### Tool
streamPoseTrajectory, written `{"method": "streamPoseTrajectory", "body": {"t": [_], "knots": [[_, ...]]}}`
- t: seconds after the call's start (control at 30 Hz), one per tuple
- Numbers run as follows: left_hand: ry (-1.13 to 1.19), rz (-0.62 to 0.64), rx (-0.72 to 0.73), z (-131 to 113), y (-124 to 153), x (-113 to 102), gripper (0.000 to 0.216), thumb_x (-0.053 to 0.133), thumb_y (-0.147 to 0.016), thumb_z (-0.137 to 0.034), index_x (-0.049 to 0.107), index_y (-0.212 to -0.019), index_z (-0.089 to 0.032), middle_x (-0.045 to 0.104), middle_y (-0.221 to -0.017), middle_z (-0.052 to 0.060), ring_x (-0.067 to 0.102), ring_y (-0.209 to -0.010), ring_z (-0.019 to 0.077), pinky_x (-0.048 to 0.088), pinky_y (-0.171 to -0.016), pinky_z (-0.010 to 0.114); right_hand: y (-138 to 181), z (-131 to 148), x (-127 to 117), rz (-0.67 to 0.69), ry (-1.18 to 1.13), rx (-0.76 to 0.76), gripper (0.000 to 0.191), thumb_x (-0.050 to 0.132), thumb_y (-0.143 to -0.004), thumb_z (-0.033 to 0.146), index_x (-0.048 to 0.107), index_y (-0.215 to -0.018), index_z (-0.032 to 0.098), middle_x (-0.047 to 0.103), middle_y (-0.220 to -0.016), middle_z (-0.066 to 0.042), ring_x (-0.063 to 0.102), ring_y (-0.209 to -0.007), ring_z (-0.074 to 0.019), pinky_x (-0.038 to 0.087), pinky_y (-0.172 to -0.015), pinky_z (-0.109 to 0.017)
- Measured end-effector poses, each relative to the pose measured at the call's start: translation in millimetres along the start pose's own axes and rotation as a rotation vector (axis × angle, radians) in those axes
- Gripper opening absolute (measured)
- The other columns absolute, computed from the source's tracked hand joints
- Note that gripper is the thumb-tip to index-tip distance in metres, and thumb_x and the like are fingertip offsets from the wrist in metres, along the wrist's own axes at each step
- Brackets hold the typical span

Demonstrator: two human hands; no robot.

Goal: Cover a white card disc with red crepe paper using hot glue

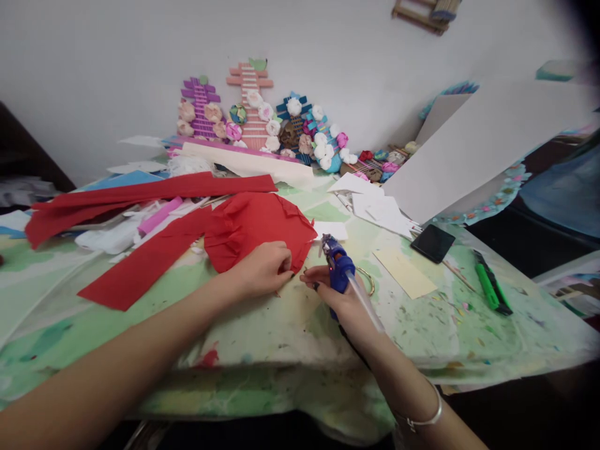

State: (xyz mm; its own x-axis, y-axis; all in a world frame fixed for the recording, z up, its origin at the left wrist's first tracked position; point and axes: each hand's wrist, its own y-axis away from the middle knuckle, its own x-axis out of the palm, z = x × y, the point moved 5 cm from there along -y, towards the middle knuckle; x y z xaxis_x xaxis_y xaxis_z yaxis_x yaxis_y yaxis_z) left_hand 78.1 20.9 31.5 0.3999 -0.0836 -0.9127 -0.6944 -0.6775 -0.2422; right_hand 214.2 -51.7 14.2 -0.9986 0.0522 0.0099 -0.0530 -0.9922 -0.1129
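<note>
A piece of gathered red crepe paper (262,222) with pleated folds lies in the middle of the table. My left hand (265,269) is closed at its near edge, fingers curled and thumb pressed in on the paper. My right hand (344,306) is wrapped round a blue hot glue gun (338,265), whose clear glue stick (365,303) pokes out of the back. The gun's nozzle points away from me, just right of the red paper. Behind the gun, a gold-coloured ring (368,281) lies partly hidden.
Red crepe strips (145,259) stretch leftward beside a pink roll (160,215). To the right are a yellow card (405,273), a black flat square (433,243) and a green cutter knife (491,282). Stick crafts with paper flowers (253,109) lean on the wall; a large white board (478,147) stands right.
</note>
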Motion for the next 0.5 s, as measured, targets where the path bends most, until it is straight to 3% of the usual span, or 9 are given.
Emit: {"method": "streamPoseTrajectory", "body": {"t": [0.5], "knots": [[0.204,-0.01,-0.052,10,-1,-1,0.008,0.056,-0.07,-0.013,0.055,-0.062,-0.015,0.057,-0.063,-0.001,0.052,-0.058,0.0104,0.035,-0.054,0.021,-7,-17,7,0.013,0.169,-0.081,0.031,0.059,-0.07,0.016,0.051,-0.099,0.022,0.063,-0.09,-0.003,0.063,-0.082,-0.0192,0.049,-0.079,-0.037]]}}
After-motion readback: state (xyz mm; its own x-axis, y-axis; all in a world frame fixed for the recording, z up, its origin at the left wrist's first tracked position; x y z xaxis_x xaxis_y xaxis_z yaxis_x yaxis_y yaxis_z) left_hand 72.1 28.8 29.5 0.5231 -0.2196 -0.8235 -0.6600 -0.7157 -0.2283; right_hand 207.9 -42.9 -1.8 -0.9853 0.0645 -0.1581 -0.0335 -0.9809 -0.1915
